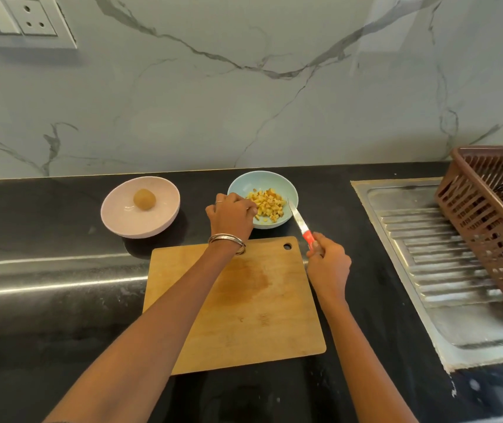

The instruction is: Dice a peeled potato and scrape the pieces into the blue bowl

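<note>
A rectangular wooden cutting board (253,303), rounded at the corners with a hanging hole at its far right, is lying bare on the glossy black surface (45,300), a damp brownish stain showing at its middle. Just beyond it at 12 o'clock, the round, smooth blue bowl (292,193) is holding a heap of small yellow potato cubes (267,204). The left hand (231,215) is hovering at the bowl's near-left rim, fingers curled loosely together over the cubes; whether it is gripping anything I cannot tell. Metal bangles (228,241) are circling that wrist. The right hand (329,264) is wrapped tight around the red handle of a knife (300,221), whose slim steel blade is pointing to 11 o'clock, tip reaching the bowl's right rim. At 10 o'clock from the board, a shallow pale pink bowl (116,215) is carrying one round, brownish whole potato (144,199). At 3 o'clock, a ridged steel draining board (427,264) is supporting a slatted brown plastic basket (488,227).
</note>
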